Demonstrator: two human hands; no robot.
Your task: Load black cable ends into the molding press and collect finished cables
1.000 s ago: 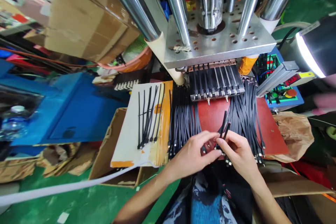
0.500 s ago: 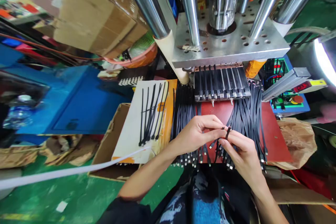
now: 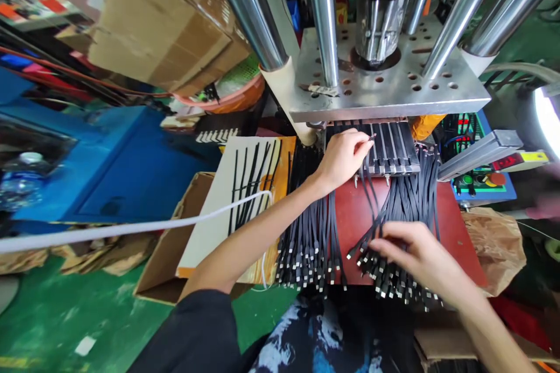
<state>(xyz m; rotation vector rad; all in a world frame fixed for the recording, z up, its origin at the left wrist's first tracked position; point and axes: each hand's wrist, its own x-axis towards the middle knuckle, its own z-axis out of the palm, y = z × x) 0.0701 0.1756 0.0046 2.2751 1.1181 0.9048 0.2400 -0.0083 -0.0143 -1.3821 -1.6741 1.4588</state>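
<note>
My left hand (image 3: 345, 154) is closed in a pinch on one end of a flat black cable (image 3: 371, 189). It is over the left part of a slotted metal fixture (image 3: 394, 151) under the press. The cable hangs down toward my right hand (image 3: 409, 247), whose thumb and forefinger are apart beside the right bundle of black cables (image 3: 409, 198). Whether those fingertips touch a cable is hard to see. Silvery connectors show at the near ends of this bundle. Another bundle of black cables (image 3: 308, 233) lies below my left forearm.
Above the fixture is a steel press plate (image 3: 389, 102) between shiny columns. A white board (image 3: 214, 186) with several cables lies left, over a cardboard box (image 3: 153, 277). A white cord (image 3: 131, 228) crosses my left forearm. A control box (image 3: 485, 183) stands right, near brown paper (image 3: 496, 245).
My left hand has moved up and away to the fixture with the cable end. My right hand has lowered toward the near cable ends, and its fingers have parted.
</note>
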